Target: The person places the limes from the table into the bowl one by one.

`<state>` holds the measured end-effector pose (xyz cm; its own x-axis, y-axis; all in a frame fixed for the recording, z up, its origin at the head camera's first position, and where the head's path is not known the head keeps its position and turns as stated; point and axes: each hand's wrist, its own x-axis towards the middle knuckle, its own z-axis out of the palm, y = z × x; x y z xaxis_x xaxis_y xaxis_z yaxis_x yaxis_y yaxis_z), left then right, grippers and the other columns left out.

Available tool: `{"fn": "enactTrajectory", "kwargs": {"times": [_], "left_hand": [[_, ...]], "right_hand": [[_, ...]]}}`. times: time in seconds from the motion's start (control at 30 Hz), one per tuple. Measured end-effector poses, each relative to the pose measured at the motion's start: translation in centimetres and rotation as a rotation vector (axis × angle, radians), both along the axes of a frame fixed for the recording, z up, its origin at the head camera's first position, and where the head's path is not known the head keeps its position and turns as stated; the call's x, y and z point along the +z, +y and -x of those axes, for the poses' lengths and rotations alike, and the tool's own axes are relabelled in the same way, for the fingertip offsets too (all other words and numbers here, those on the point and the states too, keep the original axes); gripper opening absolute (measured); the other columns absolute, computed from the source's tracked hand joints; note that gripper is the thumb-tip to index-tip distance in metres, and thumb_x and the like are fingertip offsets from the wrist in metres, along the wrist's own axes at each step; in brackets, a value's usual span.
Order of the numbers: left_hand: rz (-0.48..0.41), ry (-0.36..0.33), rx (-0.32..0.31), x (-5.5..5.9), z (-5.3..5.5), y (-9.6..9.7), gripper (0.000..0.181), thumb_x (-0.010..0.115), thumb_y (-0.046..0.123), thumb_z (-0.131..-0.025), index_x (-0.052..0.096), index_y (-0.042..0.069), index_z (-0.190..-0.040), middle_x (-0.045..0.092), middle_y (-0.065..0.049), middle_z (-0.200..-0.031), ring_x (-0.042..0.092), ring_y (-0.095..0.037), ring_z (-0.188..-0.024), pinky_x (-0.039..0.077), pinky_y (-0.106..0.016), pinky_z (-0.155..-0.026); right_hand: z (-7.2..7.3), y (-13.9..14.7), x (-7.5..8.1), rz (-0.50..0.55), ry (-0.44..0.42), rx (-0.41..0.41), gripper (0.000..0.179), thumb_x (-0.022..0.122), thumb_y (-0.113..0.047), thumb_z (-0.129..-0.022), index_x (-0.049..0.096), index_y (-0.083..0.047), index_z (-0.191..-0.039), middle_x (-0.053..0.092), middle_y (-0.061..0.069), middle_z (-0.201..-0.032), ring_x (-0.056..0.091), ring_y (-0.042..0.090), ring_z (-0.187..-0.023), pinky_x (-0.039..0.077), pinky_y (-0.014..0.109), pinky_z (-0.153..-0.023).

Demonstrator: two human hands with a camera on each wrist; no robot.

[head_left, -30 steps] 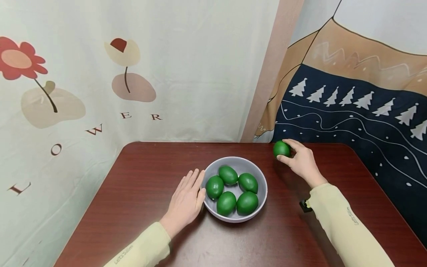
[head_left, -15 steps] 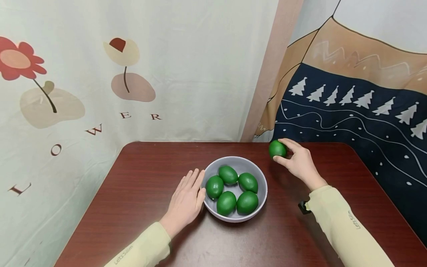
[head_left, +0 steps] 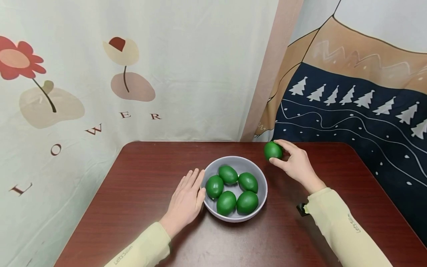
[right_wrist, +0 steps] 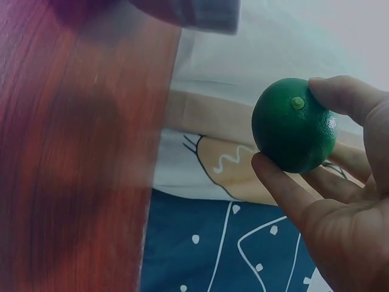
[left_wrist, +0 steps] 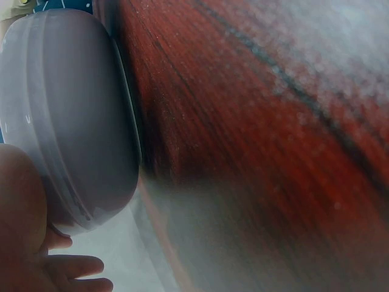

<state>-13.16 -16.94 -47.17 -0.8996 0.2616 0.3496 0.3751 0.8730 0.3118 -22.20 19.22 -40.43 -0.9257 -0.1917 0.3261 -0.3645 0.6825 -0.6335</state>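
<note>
My right hand [head_left: 296,163] pinches a green lime [head_left: 272,151] between thumb and fingers, near the table's back edge and right of the bowl. In the right wrist view the lime [right_wrist: 294,125] shows its pale stem end, held above the table surface. A grey bowl [head_left: 235,219] stands mid-table with several green limes [head_left: 247,203] arranged in a ring inside. My left hand [head_left: 185,200] lies with straight fingers against the bowl's left side. The left wrist view shows the bowl's outer wall [left_wrist: 79,115] beside the thumb and fingers.
The dark red wooden table [head_left: 133,193] has rounded back corners. Behind it hang a pale curtain [head_left: 200,74] with flower prints and a navy cloth [head_left: 333,122] with white trees. A dark band [head_left: 302,209] sits at the right wrist.
My right hand has moved a little to the left with the lime, closer to the bowl. The left hand, the bowl and the limes in it have stayed in place.
</note>
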Motion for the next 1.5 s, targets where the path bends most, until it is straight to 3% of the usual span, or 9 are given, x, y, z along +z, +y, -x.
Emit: {"fn": "enactTrajectory", "kwargs": {"times": [0.53, 1.2, 1.5], "left_hand": [[-0.003, -0.012, 0.002, -0.1, 0.0, 0.0, 0.054, 0.05, 0.026, -0.106, 0.045, 0.008, -0.157, 0.045, -0.018, -0.159, 0.04, -0.037, -0.149, 0.031, -0.051, -0.123], [-0.009, -0.002, -0.001, -0.1, 0.0, -0.1, 0.054, 0.052, 0.025, -0.105, 0.045, 0.007, -0.156, 0.047, -0.02, -0.158, 0.042, -0.039, -0.147, 0.032, -0.053, -0.122], [-0.012, 0.003, -0.006, 0.0, 0.0, 0.0, 0.054, 0.05, 0.026, -0.106, 0.046, 0.007, -0.156, 0.047, -0.02, -0.157, 0.042, -0.04, -0.147, 0.033, -0.053, -0.122]], "right_hand": [[-1.1, -1.2, 0.6, 0.064, -0.048, 0.055, 0.059, 0.081, -0.005, -0.087, 0.058, -0.001, -0.141, 0.065, 0.025, -0.131, 0.071, 0.04, -0.104, 0.059, 0.056, -0.091], [-2.2, -2.7, -0.1, 0.105, -0.104, 0.179, 0.056, 0.081, -0.003, -0.086, 0.061, -0.004, -0.139, 0.067, 0.019, -0.13, 0.071, 0.033, -0.105, 0.06, 0.049, -0.09], [-2.7, -3.1, -0.4, 0.056, -0.122, 0.236, 0.056, 0.082, -0.006, -0.086, 0.061, -0.002, -0.139, 0.068, 0.017, -0.129, 0.069, 0.031, -0.107, 0.061, 0.046, -0.089]]}}
